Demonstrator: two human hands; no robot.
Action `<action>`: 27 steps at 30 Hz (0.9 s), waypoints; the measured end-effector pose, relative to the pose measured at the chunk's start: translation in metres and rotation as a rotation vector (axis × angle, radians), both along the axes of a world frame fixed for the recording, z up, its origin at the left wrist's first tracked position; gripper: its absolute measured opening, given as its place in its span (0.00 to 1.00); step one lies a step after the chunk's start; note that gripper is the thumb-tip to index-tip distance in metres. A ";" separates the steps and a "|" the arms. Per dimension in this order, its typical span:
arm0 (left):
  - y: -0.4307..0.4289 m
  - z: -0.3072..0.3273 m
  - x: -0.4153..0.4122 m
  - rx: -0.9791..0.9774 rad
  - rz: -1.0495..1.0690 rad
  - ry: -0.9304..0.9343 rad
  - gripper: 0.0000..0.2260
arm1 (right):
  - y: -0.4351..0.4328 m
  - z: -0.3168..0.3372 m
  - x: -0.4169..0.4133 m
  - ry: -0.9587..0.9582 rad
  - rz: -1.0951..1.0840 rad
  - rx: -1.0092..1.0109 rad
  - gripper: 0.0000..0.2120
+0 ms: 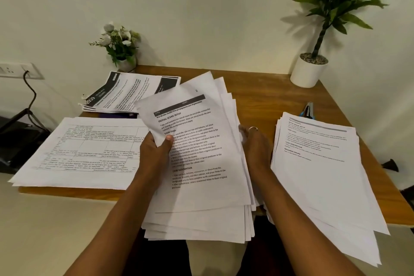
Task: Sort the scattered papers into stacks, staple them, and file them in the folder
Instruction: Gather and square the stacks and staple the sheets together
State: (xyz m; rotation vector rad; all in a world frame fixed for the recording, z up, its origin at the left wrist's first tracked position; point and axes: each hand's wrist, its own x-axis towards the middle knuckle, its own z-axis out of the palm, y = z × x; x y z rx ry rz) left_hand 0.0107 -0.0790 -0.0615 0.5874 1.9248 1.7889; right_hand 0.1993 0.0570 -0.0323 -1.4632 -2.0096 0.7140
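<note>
A thick bundle of printed papers is held up over the table's middle and front edge. My left hand pinches the top sheet at its left edge, thumb on the print. My right hand, with a ring, grips the bundle's right edge, its fingers hidden behind the sheets. A stack with tables lies at the left. At the back left sits a stack with black headers, on top of a dark folder. Another stack lies at the right and overhangs the front edge. A stapler peeks out behind it.
The wooden table stands against a pale wall. A small flower pot sits at the back left and a tall plant in a white pot at the back right. A wall socket with a cable is at the left.
</note>
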 end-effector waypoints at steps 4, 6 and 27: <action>-0.001 -0.001 -0.002 0.008 -0.007 -0.006 0.13 | -0.004 0.001 0.000 0.042 0.019 -0.040 0.13; -0.001 -0.001 -0.002 0.007 -0.012 -0.006 0.14 | -0.002 0.000 -0.001 0.032 0.029 -0.045 0.15; -0.001 -0.002 0.000 0.016 -0.026 -0.003 0.13 | 0.007 -0.007 -0.002 0.183 0.005 -0.058 0.15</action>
